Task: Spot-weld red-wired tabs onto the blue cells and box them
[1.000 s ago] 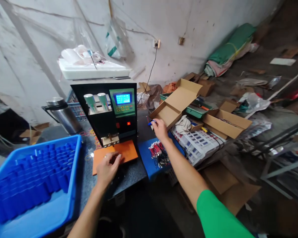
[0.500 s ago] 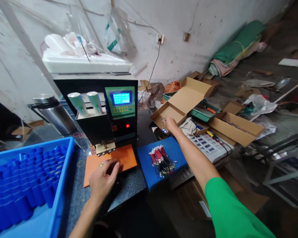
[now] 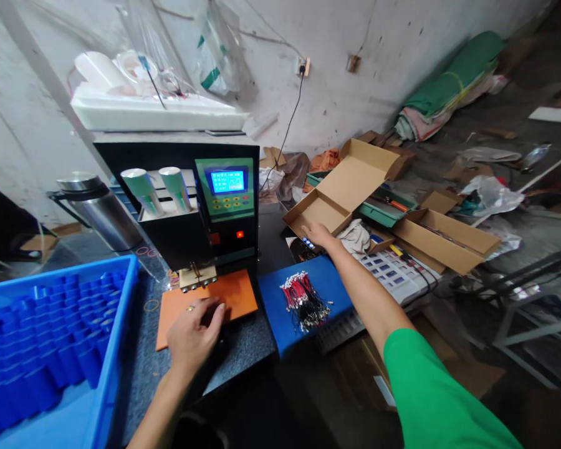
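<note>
My left hand (image 3: 196,333) rests on an orange board (image 3: 240,296) below the head of a spot-welder-like machine (image 3: 199,274). Its thumb stands apart from the bent fingers, and nothing shows in it. My right hand (image 3: 318,236) reaches to the near edge of an open cardboard box (image 3: 320,212), fingers stretched out and holding nothing that I can see. Just below those fingertips are small shiny bluish-white items (image 3: 307,242). Closer to me, a bunch of red and black wire leads (image 3: 303,302) with white connectors lies on a blue surface (image 3: 273,312).
A blue tray (image 3: 133,274) with rows of blue cylinders stands at left. Behind it is a steel flask (image 3: 103,212). The machine's screen (image 3: 227,181) is lit. Beyond my right arm are a green toolbox (image 3: 386,209), a long cardboard box (image 3: 449,243) and a white perforated crate (image 3: 388,274).
My right hand has drawn back slightly toward the box's near edge, its fingers less pinched. My left hand keeps its place on the board. The view has shifted a little.
</note>
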A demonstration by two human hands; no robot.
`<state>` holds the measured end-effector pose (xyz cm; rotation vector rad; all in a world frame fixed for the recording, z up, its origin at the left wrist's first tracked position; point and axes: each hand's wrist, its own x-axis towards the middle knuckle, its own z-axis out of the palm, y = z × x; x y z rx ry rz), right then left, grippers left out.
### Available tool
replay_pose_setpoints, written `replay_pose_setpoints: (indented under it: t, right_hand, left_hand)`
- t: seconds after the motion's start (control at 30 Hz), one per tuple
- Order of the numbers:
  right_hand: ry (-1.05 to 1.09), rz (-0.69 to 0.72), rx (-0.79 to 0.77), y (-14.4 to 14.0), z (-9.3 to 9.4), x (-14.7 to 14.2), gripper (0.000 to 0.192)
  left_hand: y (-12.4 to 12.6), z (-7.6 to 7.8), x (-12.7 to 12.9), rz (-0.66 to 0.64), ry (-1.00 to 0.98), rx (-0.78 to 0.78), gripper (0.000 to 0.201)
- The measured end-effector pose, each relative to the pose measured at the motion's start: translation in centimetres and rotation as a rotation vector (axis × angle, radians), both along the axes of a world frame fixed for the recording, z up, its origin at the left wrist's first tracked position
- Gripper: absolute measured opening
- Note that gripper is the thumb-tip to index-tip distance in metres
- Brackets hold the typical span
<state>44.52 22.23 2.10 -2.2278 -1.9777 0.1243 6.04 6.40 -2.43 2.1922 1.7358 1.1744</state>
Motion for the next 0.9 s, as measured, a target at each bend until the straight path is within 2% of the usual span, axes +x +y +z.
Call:
replay_pose_setpoints:
  t: [0.17, 0.23, 0.3, 0.4, 0.53, 0.7, 0.9]
  right_hand:
    - [0.032, -0.009, 0.231, -1.8, 1.7, -0.5, 0.040]
    - [0.059, 0.015, 0.332, -2.9, 2.2, -1.2, 0.036]
    - [0.110, 0.067, 0.369, -4.4, 2.2, -2.3, 0.030]
    - [0.189, 0.178, 0.282, -7.3, 1.2, -4.9, 0.022]
    - [0.178, 0.308, 0.063, -11.2, -0.9, -8.6, 0.016]
    - [-0.029, 0.226, -0.137, -14.0, -2.0, -12.0, 0.020]
    - [-0.129, 0.218, -0.129, -14.8, -2.3, -13.8, 0.027]
  left_hand:
    - [-0.1, 0.1, 0.2, 0.000, 0.007, 0.003, 0.028]
    - [-0.1, 0.1, 0.2, 0.003, 0.012, -0.016, 0.029]
    - [-0.1, 0.0, 0.2, 0.010, 0.022, -0.030, 0.029]
    - [-0.1, 0.0, 0.3, 0.016, 0.030, -0.034, 0.029]
    - [-0.2, 0.0, 0.3, 0.014, 0.020, -0.033, 0.030]
    - [-0.4, 0.2, 0.3, -0.002, 0.007, -0.033, 0.032]
    - [-0.5, 0.4, 0.3, -0.010, -0.001, -0.059, 0.033]
